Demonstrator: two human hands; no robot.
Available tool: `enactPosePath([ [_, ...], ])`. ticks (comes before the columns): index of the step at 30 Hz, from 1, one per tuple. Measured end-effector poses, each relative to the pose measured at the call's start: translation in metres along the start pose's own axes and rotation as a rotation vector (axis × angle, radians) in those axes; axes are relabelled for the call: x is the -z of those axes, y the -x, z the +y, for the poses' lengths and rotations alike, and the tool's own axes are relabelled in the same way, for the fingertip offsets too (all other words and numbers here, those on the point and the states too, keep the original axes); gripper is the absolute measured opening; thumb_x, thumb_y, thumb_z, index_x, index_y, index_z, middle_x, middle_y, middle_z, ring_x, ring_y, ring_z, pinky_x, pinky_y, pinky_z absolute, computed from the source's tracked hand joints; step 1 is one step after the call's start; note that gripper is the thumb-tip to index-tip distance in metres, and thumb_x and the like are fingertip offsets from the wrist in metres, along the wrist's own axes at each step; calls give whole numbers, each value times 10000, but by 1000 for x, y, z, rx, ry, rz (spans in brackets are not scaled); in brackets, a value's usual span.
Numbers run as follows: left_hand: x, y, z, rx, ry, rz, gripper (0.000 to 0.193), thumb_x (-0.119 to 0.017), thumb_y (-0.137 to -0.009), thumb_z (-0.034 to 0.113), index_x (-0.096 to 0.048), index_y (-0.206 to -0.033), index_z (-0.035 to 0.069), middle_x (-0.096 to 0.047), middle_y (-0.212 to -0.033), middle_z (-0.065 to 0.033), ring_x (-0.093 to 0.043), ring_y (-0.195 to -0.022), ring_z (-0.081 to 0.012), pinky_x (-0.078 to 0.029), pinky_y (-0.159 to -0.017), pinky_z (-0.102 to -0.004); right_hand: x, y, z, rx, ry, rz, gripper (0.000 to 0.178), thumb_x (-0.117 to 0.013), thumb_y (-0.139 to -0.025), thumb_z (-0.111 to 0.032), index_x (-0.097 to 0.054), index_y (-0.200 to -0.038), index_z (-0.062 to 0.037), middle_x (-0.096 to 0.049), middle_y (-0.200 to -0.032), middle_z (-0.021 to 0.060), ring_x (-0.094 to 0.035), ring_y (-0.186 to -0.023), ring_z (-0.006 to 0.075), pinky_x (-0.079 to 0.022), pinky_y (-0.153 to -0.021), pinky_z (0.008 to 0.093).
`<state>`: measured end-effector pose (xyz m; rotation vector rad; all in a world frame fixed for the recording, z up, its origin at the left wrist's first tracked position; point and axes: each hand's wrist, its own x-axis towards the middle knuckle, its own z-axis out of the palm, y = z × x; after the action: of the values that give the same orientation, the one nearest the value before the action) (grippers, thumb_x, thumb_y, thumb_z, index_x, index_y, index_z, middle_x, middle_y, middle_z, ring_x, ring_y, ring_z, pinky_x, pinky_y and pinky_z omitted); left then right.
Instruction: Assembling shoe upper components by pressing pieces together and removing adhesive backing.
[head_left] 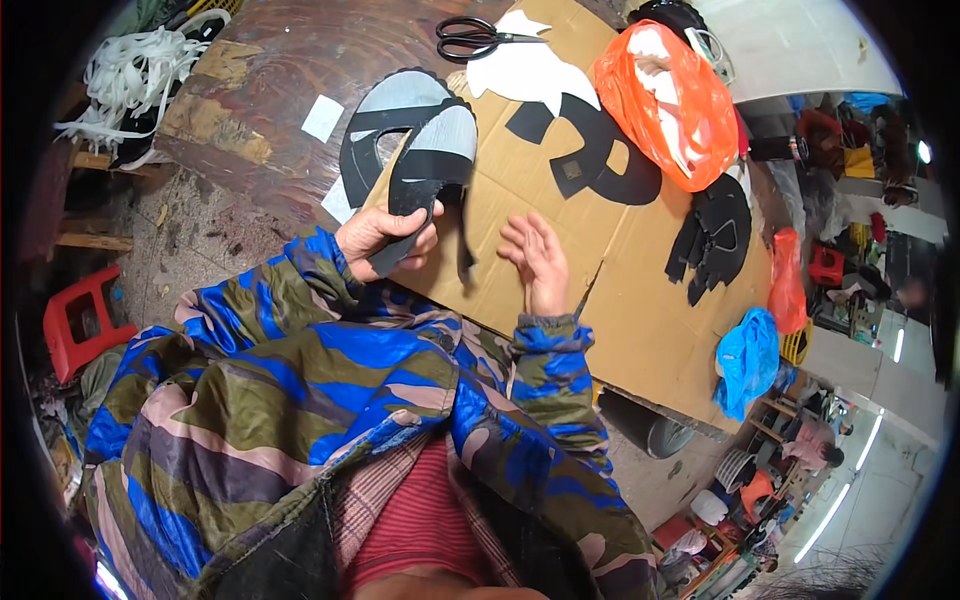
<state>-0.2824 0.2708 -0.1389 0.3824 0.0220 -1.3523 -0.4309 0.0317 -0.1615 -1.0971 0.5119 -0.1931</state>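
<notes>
My left hand (390, 240) is closed round one leg of a U-shaped shoe upper (445, 135), black with a grey toe part, raised above the cardboard (660, 310). Its other leg hangs down freely. Just beyond lies a similar grey and black shoe upper (400, 98), partly covered by the held one. My right hand (540, 262) hovers over the cardboard to the right, fingers spread and nothing in them. Farther off, black-handled scissors (468, 40) rest against white cut pieces (525, 72). Flat black cut pieces (630, 185) lie beside those.
An orange-red plastic bag (615, 85) with white contents stands at the far right, near a pile of black pieces (718, 235). A blue bag (748, 360) hangs at the right edge. White strips (140, 75) heap at far left; a red stool (85, 320) stands below.
</notes>
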Motion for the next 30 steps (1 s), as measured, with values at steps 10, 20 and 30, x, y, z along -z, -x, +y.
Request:
enactPosePath([
  [10, -29, -4, 21, -99, -589, 234, 301, -689, -943, 283, -672, -1075, 14, -675, -862, -64, -643, -766, -161, -517, -677, -292, -58, -43, -3, -211, -381, -225, 468, -704, -939, -119, -517, -1337, 41, -655, -1173, 71, -628, -1005, 134, -499, -883, 282],
  [20, -10, -9, 49, -325, -2238, 504, 759, -565, -918, 600, -481, -1399, 20, -560, -1171, -189, -624, -1034, -388, -523, -837, -449, -25, -31, -3, -193, -254, 69, 241, -777, -812, 45, -579, -927, -33, -684, -863, 55, -643, -742, 113, -521, -719, 238],
  [30, 47, 2, 102, -316, -2457, 1174, 818, -559, -900, 647, -472, -1388, -3, -598, -1149, -198, -667, -901, -398, -534, -749, -474, 25, 0, -24, -60, -358, 197, 129, -676, -917, 14, -570, -988, -9, -697, -962, 118, -687, -827, 173, -580, -768, 311],
])
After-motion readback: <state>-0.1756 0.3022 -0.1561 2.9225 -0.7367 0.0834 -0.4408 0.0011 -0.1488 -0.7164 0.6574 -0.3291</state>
